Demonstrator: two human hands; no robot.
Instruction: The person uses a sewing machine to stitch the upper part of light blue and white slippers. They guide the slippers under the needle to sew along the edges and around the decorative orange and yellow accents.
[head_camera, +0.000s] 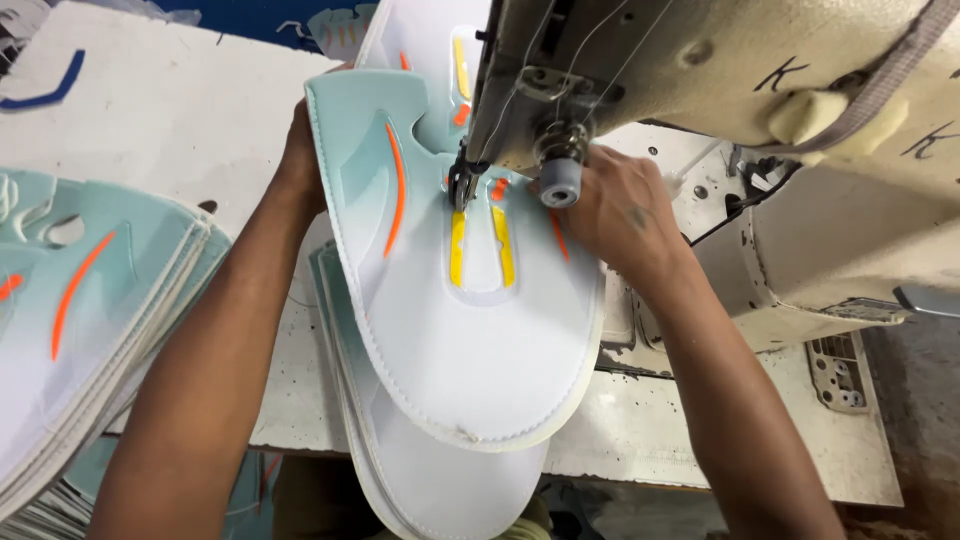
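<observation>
A single head-worn camera looks steeply down and slightly forward over the person's forearms, close above the sewing machine and its white table. The machine head fills the upper right (very near the lens). No second view exists, so nothing overlaps.

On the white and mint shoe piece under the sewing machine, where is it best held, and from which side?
Hold the shoe piece at its two side edges near the needle, as the left hand and right hand do: it lies flat, and the machine head blocks the top.
</observation>
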